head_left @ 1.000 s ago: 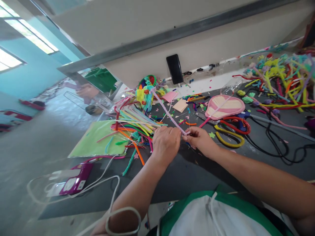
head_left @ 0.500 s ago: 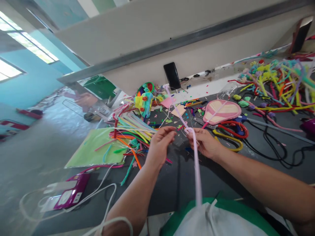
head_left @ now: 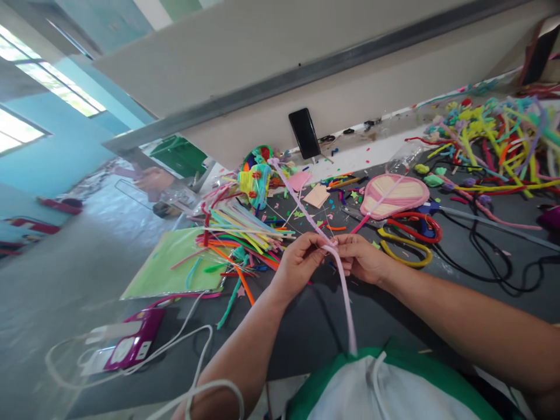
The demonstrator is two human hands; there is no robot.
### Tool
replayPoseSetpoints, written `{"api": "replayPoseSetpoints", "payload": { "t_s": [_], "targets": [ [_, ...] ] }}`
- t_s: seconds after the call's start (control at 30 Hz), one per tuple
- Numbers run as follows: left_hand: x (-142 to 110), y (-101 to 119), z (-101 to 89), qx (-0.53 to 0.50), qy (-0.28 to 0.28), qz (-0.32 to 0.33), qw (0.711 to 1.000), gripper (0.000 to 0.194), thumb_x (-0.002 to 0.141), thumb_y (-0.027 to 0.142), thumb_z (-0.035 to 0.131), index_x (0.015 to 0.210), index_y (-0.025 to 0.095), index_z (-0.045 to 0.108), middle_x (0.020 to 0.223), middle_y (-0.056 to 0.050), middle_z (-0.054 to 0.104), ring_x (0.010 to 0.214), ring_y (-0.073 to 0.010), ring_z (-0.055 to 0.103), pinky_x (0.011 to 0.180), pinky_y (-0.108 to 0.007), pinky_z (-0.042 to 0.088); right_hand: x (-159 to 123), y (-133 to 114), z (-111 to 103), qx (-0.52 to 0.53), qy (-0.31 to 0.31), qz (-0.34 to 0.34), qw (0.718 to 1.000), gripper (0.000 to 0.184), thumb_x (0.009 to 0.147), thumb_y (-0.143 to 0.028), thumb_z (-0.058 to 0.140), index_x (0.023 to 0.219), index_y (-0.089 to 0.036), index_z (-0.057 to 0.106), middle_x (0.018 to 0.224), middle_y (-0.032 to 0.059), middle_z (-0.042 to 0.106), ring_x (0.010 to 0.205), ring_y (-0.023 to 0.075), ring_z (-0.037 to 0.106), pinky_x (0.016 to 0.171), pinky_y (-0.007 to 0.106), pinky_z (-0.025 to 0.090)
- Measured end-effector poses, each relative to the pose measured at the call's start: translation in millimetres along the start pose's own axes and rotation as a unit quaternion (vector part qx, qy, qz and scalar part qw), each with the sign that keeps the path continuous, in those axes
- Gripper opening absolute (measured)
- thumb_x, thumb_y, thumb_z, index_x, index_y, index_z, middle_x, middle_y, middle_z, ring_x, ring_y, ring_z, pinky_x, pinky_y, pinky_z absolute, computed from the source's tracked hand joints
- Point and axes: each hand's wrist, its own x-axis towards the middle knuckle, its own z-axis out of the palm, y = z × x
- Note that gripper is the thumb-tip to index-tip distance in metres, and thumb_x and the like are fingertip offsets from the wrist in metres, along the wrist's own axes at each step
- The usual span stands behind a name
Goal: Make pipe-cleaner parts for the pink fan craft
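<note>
Below the pale partition [head_left: 371, 35], a dark table [head_left: 297, 326] carries a tangled heap of pipe cleaners [head_left: 494, 146] towards its right end and a pack of green sheets [head_left: 153, 265] at its left. Over the middle, the left hand [head_left: 300, 262] and right hand [head_left: 361, 256] meet, the fingers of each pinched closed on a lilac pipe cleaner [head_left: 345, 291] at one spot along its length. Half a second ago the left hand was apart from it; now it has joined the right, so I judge the working spot is steadied from both sides. One length runs away towards a yellow-and-blue piece [head_left: 262, 189] (whether they touch, I cannot tell); the other hangs towards the shirt [head_left: 341, 385]. Beyond lie a pink-and-cream panel [head_left: 394, 195], yellow-handled scissors [head_left: 405, 263] and, smallest, a peach card [head_left: 317, 196].
</note>
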Motion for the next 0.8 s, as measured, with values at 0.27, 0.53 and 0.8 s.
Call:
{"api": "replayPoseSetpoints", "payload": {
  "t_s": [0.27,0.53,0.8],
  "targets": [
    [-4,-1,28.7,-0.298,0.067,-0.165,0.938,0.015,0.078,0.026,0.060,0.084,0.017,0.049,0.067,0.003,0.050,0.050,-0.0068,0.049,0.047,-0.020,0.040,1,-3,-4,-0.020,0.056,-0.059,0.996,0.025,0.066,-0.030,0.075,0.072,-0.015,0.056,0.053,-0.0037,0.057,0.037,0.0034,0.033,0.037,0.018,0.028],
    [-6,-6,30.1,-0.309,0.063,-0.121,0.941,0.011,0.078,0.026,0.057,0.084,0.019,0.050,0.072,0.002,0.055,0.057,-0.0103,0.057,0.054,-0.024,0.047,3,-5,-5,-0.007,0.061,-0.083,0.995,0.024,0.067,-0.032,0.074,0.070,-0.014,0.057,0.056,-0.0029,0.059,0.037,0.0033,0.035,0.038,0.018,0.028],
    [-11,-22,30.0,0.045,0.090,0.008,0.995,0.011,0.078,0.025,0.064,0.085,0.016,0.064,0.071,-0.002,0.064,0.066,-0.0139,0.061,0.067,-0.027,0.050,7,0,-8,0.008,0.101,-0.116,0.988,0.026,0.067,-0.031,0.074,0.067,-0.016,0.054,0.044,-0.0089,0.044,0.035,0.0036,0.033,0.038,0.018,0.029]
  ]
}}
